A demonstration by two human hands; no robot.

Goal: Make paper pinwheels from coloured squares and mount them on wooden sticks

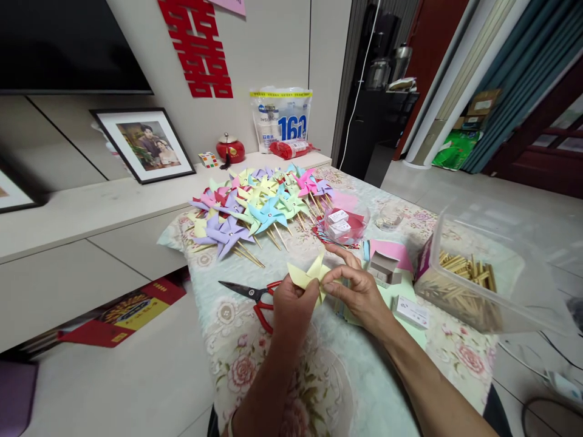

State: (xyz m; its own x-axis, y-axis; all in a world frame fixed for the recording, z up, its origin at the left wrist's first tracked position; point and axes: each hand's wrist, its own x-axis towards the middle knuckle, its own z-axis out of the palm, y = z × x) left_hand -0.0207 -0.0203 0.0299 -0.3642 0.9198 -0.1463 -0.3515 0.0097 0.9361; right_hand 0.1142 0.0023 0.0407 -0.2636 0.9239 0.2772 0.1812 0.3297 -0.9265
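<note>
Head view on my feed: left hand [295, 301] and right hand [362, 292], fingers tight on yellow pinwheel [300, 277], scissors [257, 295] at left.

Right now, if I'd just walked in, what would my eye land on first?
Probably the heap of colorful paper pinwheels on sticks, spread across the far end of the flowered tablecloth. Then the pale yellow folded paper between the left hand and right hand, with red-handled scissors lying beside the left. Behind, a big red cutout hangs on the wall.
</note>
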